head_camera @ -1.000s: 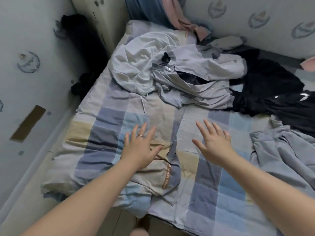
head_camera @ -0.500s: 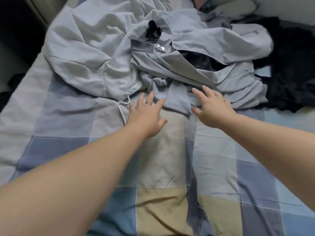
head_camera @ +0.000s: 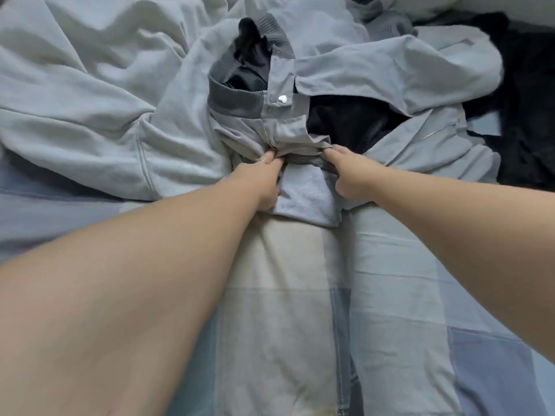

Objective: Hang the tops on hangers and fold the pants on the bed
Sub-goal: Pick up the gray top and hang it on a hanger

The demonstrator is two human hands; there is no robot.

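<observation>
On a checked bed [head_camera: 390, 295], the left hand [head_camera: 259, 183] and right hand [head_camera: 350, 172] each pinch the near fold of a grey jacket [head_camera: 375, 67] beside a pale hoodie [head_camera: 90, 100].

A bed [head_camera: 390, 295] fills nearly the whole view, its cover a patchwork of large squares: a pale beige panel runs from the centre toward 6 o'clock, light grey-blue panels lie beside it toward 4 o'clock, and darker slate-blue squares sit at 9 o'clock and at the 5 o'clock corner. A darker seam [head_camera: 342, 340] runs down the cover from the centre toward 6 o'clock, creased along its length. At 1 o'clock a thin strip of pale wall [head_camera: 510, 7] shows at the top edge, and the light is soft and even, casting only faint shadows.
</observation>
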